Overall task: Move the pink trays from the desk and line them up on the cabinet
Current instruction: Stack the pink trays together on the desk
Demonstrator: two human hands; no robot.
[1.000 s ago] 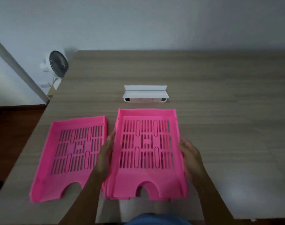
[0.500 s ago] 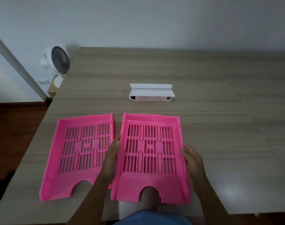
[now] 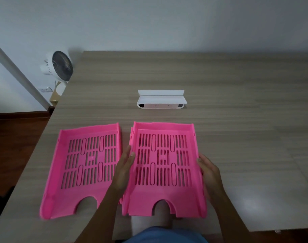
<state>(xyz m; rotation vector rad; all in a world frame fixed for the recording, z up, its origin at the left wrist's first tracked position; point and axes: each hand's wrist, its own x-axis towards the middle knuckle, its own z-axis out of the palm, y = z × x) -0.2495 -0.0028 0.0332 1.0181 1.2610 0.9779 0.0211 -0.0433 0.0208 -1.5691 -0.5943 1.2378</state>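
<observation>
Pink trays were what I had in hand: my left hand [image 3: 126, 168] pressed flat against the left wall of the right-hand stack [image 3: 164, 170], fingers [image 3: 129, 153] straight and extended along the rim, thumb tipped just over the edge. My right hand [image 3: 209, 174] mirrored it on the opposite wall, fingers curled round the rim. Neither hand was closed into a fist; both clamped the stack between them, palms inward. I judged it a stack and not one tray, since extra pink edges showed at its left side and near corner.

The stack sat directly between my hands, its long axis running away from me toward the white box [image 3: 161, 100], its notched end nearest my body and overhanging the desk [image 3: 237, 120] edge slightly. Both hands were equally near it.

Outward to the left, just beside my left forearm, the single tray [image 3: 83, 171] lay flat, angled a little. A fan [image 3: 59, 66] stood beyond the desk's far left corner. No cabinet was in view, so I reckoned the lift and carry were yet to be made.
</observation>
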